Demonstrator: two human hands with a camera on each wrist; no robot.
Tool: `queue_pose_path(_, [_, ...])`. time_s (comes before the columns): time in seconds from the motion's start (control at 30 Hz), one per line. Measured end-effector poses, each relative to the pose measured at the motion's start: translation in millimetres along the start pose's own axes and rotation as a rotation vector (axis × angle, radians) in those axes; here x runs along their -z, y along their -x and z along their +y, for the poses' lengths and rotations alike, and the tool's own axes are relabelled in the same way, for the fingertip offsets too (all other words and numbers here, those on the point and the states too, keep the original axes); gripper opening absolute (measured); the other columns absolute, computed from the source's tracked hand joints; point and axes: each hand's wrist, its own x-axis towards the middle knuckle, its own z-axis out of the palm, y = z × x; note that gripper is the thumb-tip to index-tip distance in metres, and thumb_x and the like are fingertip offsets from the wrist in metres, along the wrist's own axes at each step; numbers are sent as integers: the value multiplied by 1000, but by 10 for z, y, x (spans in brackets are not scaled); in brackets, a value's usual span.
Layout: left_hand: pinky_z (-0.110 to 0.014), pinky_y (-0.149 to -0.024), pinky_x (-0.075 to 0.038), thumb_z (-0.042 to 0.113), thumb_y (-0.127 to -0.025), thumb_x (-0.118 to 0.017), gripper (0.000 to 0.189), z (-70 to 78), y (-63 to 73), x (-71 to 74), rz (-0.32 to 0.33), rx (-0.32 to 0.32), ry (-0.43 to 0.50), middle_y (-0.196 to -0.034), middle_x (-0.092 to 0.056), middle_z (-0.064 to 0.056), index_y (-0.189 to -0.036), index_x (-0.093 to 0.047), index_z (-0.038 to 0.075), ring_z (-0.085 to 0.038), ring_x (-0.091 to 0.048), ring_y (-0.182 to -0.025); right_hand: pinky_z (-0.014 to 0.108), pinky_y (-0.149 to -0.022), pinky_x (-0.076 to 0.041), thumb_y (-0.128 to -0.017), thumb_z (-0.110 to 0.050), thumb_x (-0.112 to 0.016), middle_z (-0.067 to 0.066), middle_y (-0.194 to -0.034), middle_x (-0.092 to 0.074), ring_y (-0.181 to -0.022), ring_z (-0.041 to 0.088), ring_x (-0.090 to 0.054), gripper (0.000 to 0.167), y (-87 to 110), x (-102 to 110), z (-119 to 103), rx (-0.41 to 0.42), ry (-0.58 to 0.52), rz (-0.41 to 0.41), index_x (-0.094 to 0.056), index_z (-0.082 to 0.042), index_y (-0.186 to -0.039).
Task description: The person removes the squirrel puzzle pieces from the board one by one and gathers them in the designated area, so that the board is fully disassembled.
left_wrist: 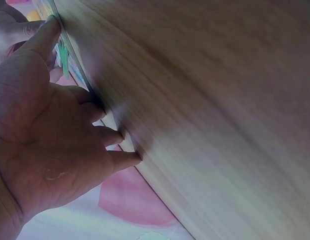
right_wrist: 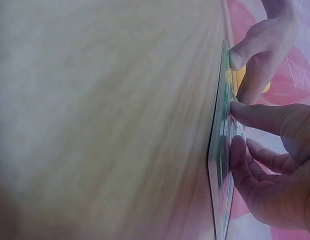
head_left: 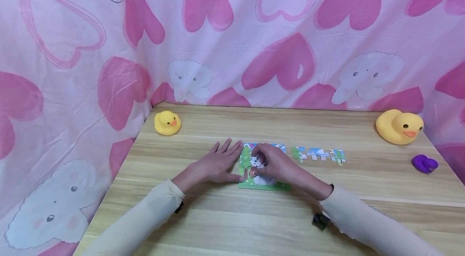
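Note:
A jigsaw puzzle board (head_left: 264, 187) with a green border and a white cartoon animal lies flat on the wooden table. My left hand (head_left: 222, 163) is spread palm down at its left side, the thumb touching the board's lower left edge. Over the board's middle, my right hand (head_left: 277, 163) bends its thumb and fingers about a puzzle piece (head_left: 256, 162) at the picture's surface; the hand hides much of it. In the right wrist view, the right thumb (right_wrist: 260, 116) and index fingertip touch the board's face. Several loose puzzle pieces (head_left: 318, 154) lie in a row to the right.
A yellow rubber duck (head_left: 167, 123) sits at the back left, a larger yellow duck (head_left: 399, 127) at the back right. Near the right edge is a small purple duck (head_left: 425, 164). A pink heart-patterned curtain (head_left: 225, 46) hangs behind the table (head_left: 218, 223).

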Motion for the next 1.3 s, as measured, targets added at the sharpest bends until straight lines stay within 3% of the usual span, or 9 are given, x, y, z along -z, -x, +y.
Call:
queue_pose_path(0.5, [-64,-134,-6,73,-97,-56,107,3,1,1,-17,7,-9,-181,-2,-3,-172,-6,15,-38,0,-167,29,-83,-56,-78,-16,-95,-1,-98,-69,-89,12,-61,42,-78,57,-72,-3,69,-50,-71,-9,-111])
queue_pose_path(0.77, [-64,-134,-6,74,-98,-55,107,5,-5,-8,-21,13,-23,-181,-1,-2,-172,-5,15,-37,1,-167,28,-81,-56,-81,-17,-93,-3,-97,-71,-89,11,-63,37,-82,97,-70,14,75,-58,-74,-11,-112])
queue_pose_path(1.0, [-63,-134,-5,74,-97,-55,108,2,-15,-6,-23,10,-20,-181,1,-1,-172,-3,16,-36,3,-168,29,-80,-61,-86,-21,-90,-4,-108,-74,-94,13,-67,38,145,309,70,62,0,18,-75,-16,-121])
queue_pose_path(1.3, [-63,-134,-4,74,-97,-56,108,7,-2,-10,-27,23,-10,-181,1,0,-172,-5,17,-35,3,-168,30,-80,-62,-84,-26,-91,-11,-111,-73,-95,12,-68,39,617,643,456,36,129,56,-76,-25,-121])
